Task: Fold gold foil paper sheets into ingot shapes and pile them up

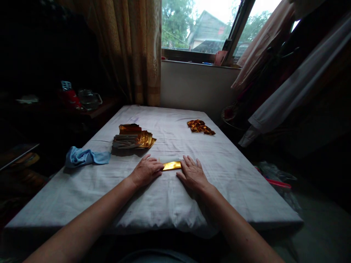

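A narrow folded strip of gold foil paper [172, 166] lies flat on the white cloth between my hands. My left hand [147, 170] is at the strip's left end, its fingers close together and curved over that end. At the opposite end rests my right hand [194, 173], palm down, fingers stretched out and spread, fingertips touching the foil. Farther back on the left sits a thick stack of gold foil paper [133, 137] with grey edges. Several folded gold foil pieces [200, 126] form a small pile at the back right.
The white cloth [236, 190] covers the table, wrinkled at its front edge. A crumpled blue cloth [86, 157] lies at the left edge. Beyond it, a glass mug [89, 99] stands on a dark side surface. Clothes [296, 73] hang at the right; a curtain [131, 51] and window are behind.
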A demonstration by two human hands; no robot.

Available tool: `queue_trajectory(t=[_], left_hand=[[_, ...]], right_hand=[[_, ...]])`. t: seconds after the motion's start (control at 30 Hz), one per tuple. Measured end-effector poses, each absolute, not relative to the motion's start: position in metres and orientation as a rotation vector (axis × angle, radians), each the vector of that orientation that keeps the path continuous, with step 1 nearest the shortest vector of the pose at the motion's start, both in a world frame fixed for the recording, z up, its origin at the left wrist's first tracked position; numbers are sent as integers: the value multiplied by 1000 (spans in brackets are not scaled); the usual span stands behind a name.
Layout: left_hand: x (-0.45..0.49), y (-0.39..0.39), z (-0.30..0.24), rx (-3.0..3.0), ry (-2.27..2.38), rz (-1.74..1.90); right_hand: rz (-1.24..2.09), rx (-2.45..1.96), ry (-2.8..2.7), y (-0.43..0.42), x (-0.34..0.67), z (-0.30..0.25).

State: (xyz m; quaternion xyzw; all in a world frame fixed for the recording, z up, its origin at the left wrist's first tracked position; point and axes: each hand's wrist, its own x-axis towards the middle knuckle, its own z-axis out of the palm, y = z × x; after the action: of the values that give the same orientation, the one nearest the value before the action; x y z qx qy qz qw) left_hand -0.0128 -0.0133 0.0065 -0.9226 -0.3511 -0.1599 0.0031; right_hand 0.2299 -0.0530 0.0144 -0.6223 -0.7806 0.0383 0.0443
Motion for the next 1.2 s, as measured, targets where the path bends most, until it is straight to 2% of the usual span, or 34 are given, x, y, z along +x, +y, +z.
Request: queue_trajectory(t=[0.17,0.57,0.87,1.03,1.2], left_hand=[[-8,-6,9,-2888,-977,-477],[5,-2,1,-2771,-906,-532],[-14,3,2,-2952,-963,-701],[-12,8,5,-2854,-787,-591],[-10,14,7,-2858,-694,-558]], right_hand=[[-45,-1686,-2261,-53,219,16],[134,-1493,-2382,-38,204,12],[97,-1298,-2272,-33,206,-5],[178,-1240,-2289,-33,210,-1],[117,-1177,-2469,-20,215,3]])
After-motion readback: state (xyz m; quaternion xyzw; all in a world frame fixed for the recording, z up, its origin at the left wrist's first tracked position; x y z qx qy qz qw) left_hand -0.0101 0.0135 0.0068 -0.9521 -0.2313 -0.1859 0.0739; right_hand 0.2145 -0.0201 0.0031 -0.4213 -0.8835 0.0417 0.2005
